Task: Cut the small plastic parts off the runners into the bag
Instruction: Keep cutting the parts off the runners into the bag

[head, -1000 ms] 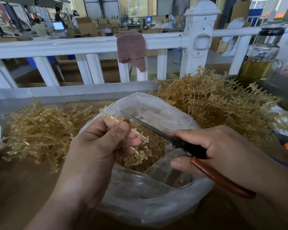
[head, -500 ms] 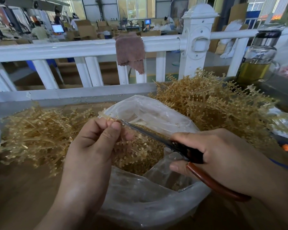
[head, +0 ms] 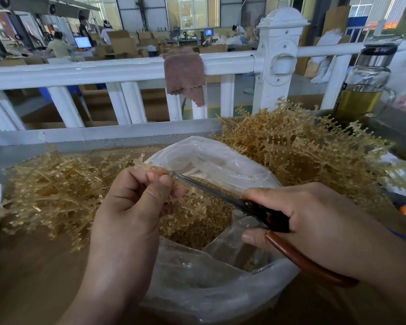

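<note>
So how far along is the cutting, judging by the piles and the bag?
Perhaps midway. Done: loose parts lie in the bag, and the left pile looks stripped. In hand: the left hand pinches a runner over the bag; the right hand holds scissors to it. Left: the big right pile, parts attached.

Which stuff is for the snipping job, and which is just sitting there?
For the job: left hand pinching a runner; right hand gripping scissors; bag; left heap; right heap.
Just lying about: cloth on the railing; bottle.
</note>
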